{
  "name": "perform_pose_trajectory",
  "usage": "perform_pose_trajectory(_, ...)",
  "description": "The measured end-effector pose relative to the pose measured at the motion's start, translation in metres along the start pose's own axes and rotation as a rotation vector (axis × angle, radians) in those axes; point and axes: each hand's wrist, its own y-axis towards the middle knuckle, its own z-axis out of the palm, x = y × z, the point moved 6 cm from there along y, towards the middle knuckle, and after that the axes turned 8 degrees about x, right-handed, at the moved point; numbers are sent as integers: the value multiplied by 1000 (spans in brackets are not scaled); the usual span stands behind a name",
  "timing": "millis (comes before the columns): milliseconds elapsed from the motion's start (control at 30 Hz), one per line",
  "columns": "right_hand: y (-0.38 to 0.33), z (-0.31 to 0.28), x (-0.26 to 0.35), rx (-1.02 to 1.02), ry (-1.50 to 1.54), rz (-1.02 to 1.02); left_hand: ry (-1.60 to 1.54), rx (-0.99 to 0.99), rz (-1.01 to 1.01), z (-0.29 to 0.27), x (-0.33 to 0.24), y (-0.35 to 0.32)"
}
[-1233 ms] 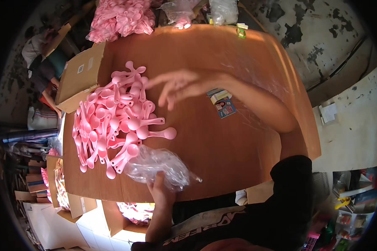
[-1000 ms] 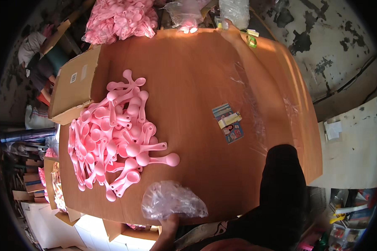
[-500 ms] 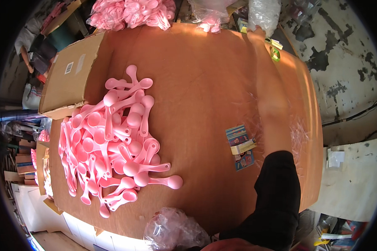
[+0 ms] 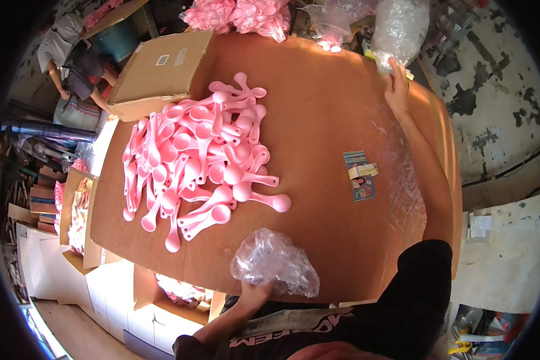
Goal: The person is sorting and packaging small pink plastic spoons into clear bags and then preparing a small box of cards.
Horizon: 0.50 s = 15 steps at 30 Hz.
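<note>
My left hand [image 4: 257, 294] grips the lower side of a crumpled clear plastic bag [image 4: 273, 261] at the table's near edge; the bag partly covers its fingers. At the far right edge, my right hand [image 4: 396, 87] is stretched out, fingers extended, just below a large clear plastic bag [image 4: 401, 30]. Whether it touches that bag cannot be made out. A yellow-edged item [image 4: 409, 75] shows beside this hand. Pink plastic measuring spoons [image 4: 192, 156] lie heaped on the table's left half. Between the pile and my right arm lies a small stack of printed cards [image 4: 360, 177] with a pale band across.
A cardboard box [image 4: 162, 69] stands at the table's far left. Bagged pink spoons [image 4: 246, 15] are beyond the far edge. Thin clear plastic sleeves [image 4: 405, 180] lie beside my right arm. Open cartons [image 4: 180, 294] stand below the near edge. Another person [image 4: 72, 66] is at the far left.
My left hand has come into view, holding the crumpled bag, which is now farther onto the table. My right hand has drawn slightly nearer. The whole view has shifted, showing more on the left.
</note>
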Motion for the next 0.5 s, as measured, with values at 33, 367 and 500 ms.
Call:
perform_pose_trajectory(33,-14,-3,12,-1,2,-8,-3,-3,6,3,-1,1)
perform_pose_trajectory(367,-59,20,76,525,96,-248,-364,-135,255,-2,-10,9)
perform_pose_trajectory(500,-59,-14,168,136,44,-374,-303,-304,391,-28,-24,-9)
